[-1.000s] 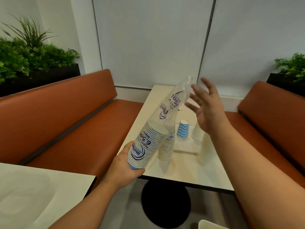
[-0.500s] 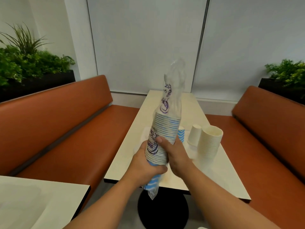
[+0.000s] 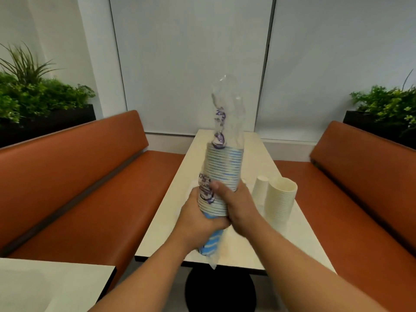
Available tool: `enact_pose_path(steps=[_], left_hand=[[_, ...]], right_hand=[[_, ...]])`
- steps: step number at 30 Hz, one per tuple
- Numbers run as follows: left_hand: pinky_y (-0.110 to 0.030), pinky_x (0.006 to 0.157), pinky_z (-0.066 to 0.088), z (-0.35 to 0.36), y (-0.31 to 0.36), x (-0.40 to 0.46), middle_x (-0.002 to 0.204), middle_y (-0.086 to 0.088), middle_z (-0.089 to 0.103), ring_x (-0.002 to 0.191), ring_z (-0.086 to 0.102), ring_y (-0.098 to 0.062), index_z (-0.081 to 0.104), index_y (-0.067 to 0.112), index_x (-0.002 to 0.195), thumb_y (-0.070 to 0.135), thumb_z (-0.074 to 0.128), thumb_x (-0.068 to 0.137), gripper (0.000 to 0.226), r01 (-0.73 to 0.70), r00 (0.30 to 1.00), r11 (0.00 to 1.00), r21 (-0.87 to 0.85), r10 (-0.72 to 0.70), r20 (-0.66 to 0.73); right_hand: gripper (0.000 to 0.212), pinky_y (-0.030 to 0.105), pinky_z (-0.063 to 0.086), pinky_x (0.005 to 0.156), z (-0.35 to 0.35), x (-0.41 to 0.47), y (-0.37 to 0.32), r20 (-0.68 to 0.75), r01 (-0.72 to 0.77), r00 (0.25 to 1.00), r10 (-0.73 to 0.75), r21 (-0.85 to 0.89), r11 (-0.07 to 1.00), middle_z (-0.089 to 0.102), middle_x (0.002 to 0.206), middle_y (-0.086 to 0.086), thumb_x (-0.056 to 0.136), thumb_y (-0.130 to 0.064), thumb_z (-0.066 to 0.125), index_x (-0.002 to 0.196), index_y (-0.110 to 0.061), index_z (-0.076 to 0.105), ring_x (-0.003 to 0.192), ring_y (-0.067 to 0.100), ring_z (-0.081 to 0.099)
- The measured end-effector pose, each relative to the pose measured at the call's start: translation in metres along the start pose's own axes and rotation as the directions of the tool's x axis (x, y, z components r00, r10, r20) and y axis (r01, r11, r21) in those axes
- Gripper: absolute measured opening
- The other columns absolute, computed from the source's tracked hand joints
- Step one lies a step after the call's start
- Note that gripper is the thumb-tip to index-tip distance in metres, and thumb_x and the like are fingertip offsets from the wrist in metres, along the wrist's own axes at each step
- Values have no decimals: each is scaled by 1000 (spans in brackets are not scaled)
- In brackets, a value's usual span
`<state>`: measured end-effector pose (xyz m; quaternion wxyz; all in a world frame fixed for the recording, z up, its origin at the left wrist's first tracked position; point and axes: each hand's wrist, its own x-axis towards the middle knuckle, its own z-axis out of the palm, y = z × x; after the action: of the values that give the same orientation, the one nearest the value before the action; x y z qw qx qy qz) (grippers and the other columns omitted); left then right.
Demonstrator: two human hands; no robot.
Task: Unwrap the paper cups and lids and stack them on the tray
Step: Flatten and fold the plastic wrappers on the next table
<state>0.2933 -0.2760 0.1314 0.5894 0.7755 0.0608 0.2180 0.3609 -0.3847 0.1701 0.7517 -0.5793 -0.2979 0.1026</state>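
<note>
A tall stack of blue-and-white paper cups [image 3: 222,170] stands upright in the air above the near end of the table, still inside its clear printed plastic sleeve [image 3: 227,113], whose empty top sticks up loose. My left hand [image 3: 198,219] grips the lower part of the stack from the left. My right hand [image 3: 234,199] grips it from the right, thumb across the front. On the table to the right stands an unwrapped stack of white cups [image 3: 280,199], with a single upside-down white cup [image 3: 260,188] behind it. The tray is hidden behind the held stack.
The narrow white table [image 3: 258,244] runs away from me between two orange benches [image 3: 78,176] [image 3: 360,176]. Planters with green plants [image 3: 33,93] sit behind both benches. Another white tabletop [image 3: 45,287] is at the bottom left.
The wrapped stack has gone from tilted to upright and closer to me. My right hand came down from the sleeve's top and took hold of the stack's lower part beside my left hand.
</note>
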Motion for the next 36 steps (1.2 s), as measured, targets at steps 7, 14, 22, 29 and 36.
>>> enact_pose_path(steps=[7, 14, 22, 29, 36], left_hand=[[-43, 84, 57, -19, -12, -7, 103, 11, 68, 93, 68, -9, 49, 36, 112, 31, 85, 46, 75, 23, 1000, 991, 130, -21, -13], [-41, 84, 57, -10, -2, -2, 97, 11, 71, 89, 70, -9, 51, 35, 107, 29, 83, 45, 70, 10, 1000, 995, 101, -8, -23], [-24, 77, 55, -19, -4, -4, 96, 17, 69, 86, 67, 1, 51, 35, 107, 25, 83, 48, 68, -2, 1000, 991, 136, 4, -15], [-39, 84, 57, -5, -5, -4, 100, 10, 71, 92, 70, -10, 52, 33, 110, 27, 85, 46, 72, -27, 998, 996, 82, 31, -51], [-39, 86, 57, -15, -13, -6, 106, 11, 70, 96, 69, -9, 52, 33, 115, 24, 85, 49, 75, -27, 998, 995, 99, 33, -52]], right_hand=[[98, 31, 53, 91, -12, -11, 8, 128, -88, 988, 90, -21, 996, 72, 116, 4, 46, -61, 90, 124, -11, 58, 111, 21, 67], [53, 56, 51, 96, 7, 8, -5, -56, 63, 996, -63, -2, 998, 72, 110, 14, 66, -35, 81, 113, -14, 67, 103, 32, 68], [85, 33, 53, 94, -5, -19, 26, 19, -96, 995, 96, -8, 995, 70, 120, 8, 52, -49, 89, 122, -13, 58, 115, 28, 64], [58, 48, 54, 92, 5, 10, -15, -49, 84, 995, -82, 48, 995, 72, 110, 16, 65, -32, 82, 116, -12, 64, 100, 30, 68], [64, 34, 52, 94, 2, -21, 26, 138, -74, 988, 76, -18, 997, 71, 119, 11, 65, -34, 81, 122, -11, 63, 112, 25, 66]])
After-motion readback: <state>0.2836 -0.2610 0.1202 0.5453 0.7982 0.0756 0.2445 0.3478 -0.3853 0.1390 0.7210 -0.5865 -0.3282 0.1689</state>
